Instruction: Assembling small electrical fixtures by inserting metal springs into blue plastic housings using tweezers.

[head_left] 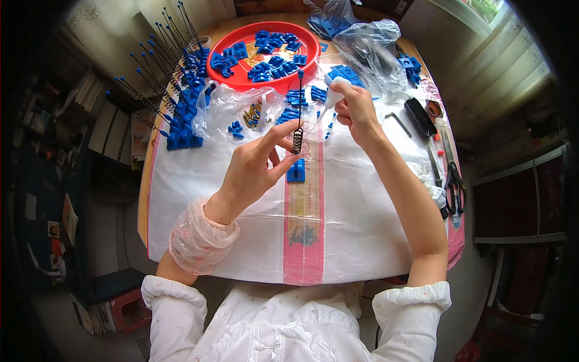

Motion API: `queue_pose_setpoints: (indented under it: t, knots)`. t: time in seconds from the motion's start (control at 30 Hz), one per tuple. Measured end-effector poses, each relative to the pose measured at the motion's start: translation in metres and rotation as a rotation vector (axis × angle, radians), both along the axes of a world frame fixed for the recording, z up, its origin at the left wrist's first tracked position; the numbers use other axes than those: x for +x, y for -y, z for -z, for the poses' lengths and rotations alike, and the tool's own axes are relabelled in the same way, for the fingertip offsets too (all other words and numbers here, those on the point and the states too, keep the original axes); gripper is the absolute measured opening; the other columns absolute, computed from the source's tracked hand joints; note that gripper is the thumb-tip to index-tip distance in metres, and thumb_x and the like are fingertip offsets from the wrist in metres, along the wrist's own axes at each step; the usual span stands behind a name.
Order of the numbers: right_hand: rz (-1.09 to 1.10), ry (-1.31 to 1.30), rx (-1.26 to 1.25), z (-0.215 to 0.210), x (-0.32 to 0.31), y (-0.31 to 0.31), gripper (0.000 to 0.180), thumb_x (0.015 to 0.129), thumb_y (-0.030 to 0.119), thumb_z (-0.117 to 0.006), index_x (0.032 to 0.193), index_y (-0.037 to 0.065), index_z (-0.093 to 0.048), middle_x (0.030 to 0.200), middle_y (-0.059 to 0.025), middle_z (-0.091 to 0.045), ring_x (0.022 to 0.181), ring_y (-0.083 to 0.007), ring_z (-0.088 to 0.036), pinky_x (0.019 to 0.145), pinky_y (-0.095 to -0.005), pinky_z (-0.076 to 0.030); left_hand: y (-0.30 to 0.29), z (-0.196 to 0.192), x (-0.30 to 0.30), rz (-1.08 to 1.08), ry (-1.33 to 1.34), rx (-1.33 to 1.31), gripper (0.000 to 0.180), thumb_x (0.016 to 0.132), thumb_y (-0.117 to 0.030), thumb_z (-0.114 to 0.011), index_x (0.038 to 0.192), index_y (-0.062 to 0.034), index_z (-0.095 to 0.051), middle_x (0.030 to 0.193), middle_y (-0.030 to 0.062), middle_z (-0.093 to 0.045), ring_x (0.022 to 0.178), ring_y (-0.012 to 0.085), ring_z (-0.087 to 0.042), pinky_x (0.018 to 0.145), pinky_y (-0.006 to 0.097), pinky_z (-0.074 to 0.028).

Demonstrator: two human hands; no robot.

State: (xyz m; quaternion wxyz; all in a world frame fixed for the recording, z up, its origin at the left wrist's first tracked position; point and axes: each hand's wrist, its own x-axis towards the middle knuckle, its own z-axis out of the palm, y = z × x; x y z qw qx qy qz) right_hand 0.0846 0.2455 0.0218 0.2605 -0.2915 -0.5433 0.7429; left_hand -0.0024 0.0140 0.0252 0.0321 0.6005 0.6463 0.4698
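My left hand (252, 168) pinches a black coil spring (297, 142) upright between thumb and fingers. A thin dark rod with a blue tip (300, 75) rises from the spring. Just below, a small blue plastic block (296, 171) lies on the table covering, close to my left thumb. In my right hand (362, 113) is a small white squeeze bottle (333, 98), tilted so that its thin nozzle points down toward the spring. Whether the nozzle touches the spring, I cannot tell. Several small blue pieces (330, 125) lie in a line between the hands.
A red round tray (214, 43) of blue parts stands at the back. Finished-looking blue bases with springs (184, 136) crowd the left. Plastic bags (211, 114) hold brass-coloured pieces (253, 114). At right lie a hex key (398, 125), a black case (420, 118) and scissors (455, 188).
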Motion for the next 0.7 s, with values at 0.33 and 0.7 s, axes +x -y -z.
queue_pose_setpoints:
  t: [0.33, 0.7]
  knots:
    - [0.061, -0.041, -0.038, -0.004, 0.013, -0.007, 0.015, 0.087, 0.019, -0.065, 0.078, 0.010, -0.058, 0.057, 0.0065, -0.040, 0.044, -0.0026, -0.029, 0.040, -0.0220, -0.017, 0.000, 0.001, -0.001, 0.004, 0.007, -0.005, 0.066, 0.080, -0.006, -0.081, 0.137, -0.0176, -0.049, 0.089, 0.0038, -0.074, 0.055, 0.0090, -0.061, 0.045, 0.021, -0.045]
    - [0.291, -0.144, -0.122, -0.016, 0.110, 0.022, 0.018, 0.090, 0.025, -0.067, 0.088, 0.008, -0.059, 0.066, 0.0002, -0.057, 0.048, -0.0037, -0.040, 0.041, -0.0193, -0.026, 0.002, 0.005, -0.002, 0.004, 0.022, 0.005, 0.066, 0.080, -0.004, -0.080, 0.137, -0.0170, -0.049, 0.088, 0.0033, -0.073, 0.053, 0.0080, -0.059, 0.045, 0.022, -0.046]
